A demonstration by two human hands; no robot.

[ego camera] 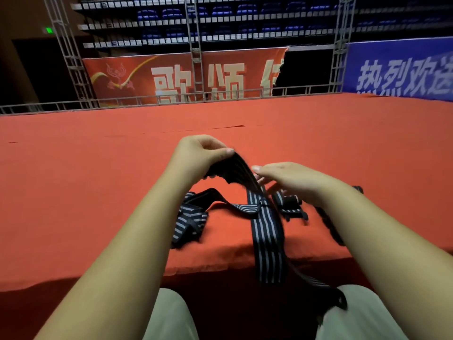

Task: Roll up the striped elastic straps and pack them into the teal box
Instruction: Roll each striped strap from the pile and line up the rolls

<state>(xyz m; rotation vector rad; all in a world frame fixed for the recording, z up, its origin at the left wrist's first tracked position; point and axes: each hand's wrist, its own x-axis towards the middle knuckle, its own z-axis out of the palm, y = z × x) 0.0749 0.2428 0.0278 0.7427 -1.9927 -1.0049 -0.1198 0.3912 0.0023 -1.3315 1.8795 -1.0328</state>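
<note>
- Light trousers [171, 315] filled the nearest edge of view. The lower end of the held strap [267, 231] hung off the table edge onto the right thigh.
- The table's red cloth [98, 192] carried the other striped straps. There was a loose heap [188, 222] to the left and a compact bundle [289, 204], possibly already rolled, just beside the right wrist.
- The left hand [201, 153] pinched the upper end of the held strap between thumb and fingertips, raised clear of the cloth.
- The right hand [286, 177] had its fingers straight, touching the strap just below that pinch. Blur hid finer detail.
- Assessment: rolling of this strap appeared to be only at its start, as no turns were visible. The next move calls for folding the pinched end over and winding it tightly while the right hand feeds the strap flat.
- The teal box was not in view.
- Beyond the table stood a red banner [171, 79], a blue banner [404, 69] and a metal truss [196, 45].
</note>
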